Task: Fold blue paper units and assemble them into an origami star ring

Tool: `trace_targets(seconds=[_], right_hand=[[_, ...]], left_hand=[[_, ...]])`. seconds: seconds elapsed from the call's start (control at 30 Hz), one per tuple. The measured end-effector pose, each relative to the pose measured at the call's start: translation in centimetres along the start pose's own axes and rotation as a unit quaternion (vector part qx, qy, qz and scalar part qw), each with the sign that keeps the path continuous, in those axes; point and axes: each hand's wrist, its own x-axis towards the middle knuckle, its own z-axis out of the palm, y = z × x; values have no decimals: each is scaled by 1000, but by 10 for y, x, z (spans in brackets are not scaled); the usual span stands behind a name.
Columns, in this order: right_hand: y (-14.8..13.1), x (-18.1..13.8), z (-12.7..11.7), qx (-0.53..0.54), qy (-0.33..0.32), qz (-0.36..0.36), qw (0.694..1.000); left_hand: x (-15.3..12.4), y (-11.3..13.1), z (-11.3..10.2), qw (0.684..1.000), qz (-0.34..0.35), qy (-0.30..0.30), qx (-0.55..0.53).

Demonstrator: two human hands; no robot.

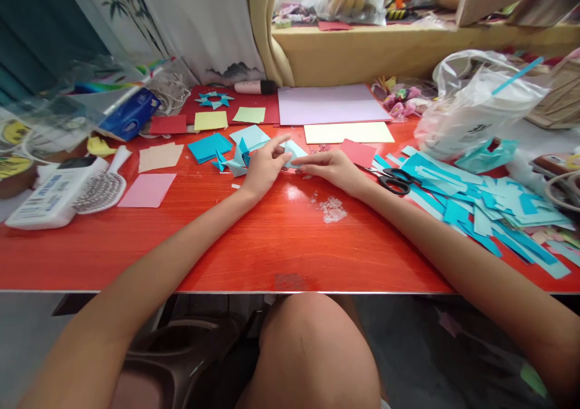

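Note:
Between my two hands is a folded piece of light blue paper, partly covered by fingers. My left hand grips its left side, and my right hand pinches its lower right edge. Just left of my left hand stand folded blue origami pieces. Behind them lie a light blue paper square and a stack of brighter blue squares. A red paper square is partly behind my right hand. Black-handled scissors rest beside my right forearm.
Blue paper strips spread over the right of the red table. Clear scraps lie in front of my hands. A hairbrush and pink paper are at left. A bagged cup stands at right; a blue origami ring lies behind.

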Motion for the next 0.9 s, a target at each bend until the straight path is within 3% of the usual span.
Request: trace_targets(seconds=[0.1,0.17,0.27,0.4,0.5,0.63,0.83,0.9], right_hand=[[1,2,1,37,3,-22,999],[2,3,3,84,19,-23,996],[3,3,5,82,26,-8,996],[-2,1,9,124,72,6,990],[-5,-1,12,148,96,15,984],[-8,-1,12,128,66,23,989],[-4,-2,10,140,122,13,983],[-3,-1,10,138,116,18,983]], left_hand=[[-4,3,-1,986,92,-6,136],[-6,7,0,979,114,-18,168],[-7,9,1,981,102,-37,158],[-2,1,2,995,41,-64,58],[-1,-2,1,998,24,-49,10],[-5,4,0,997,44,-49,27],[-2,3,2,999,-16,-39,-17],[-2,2,1,999,1,-46,8]])
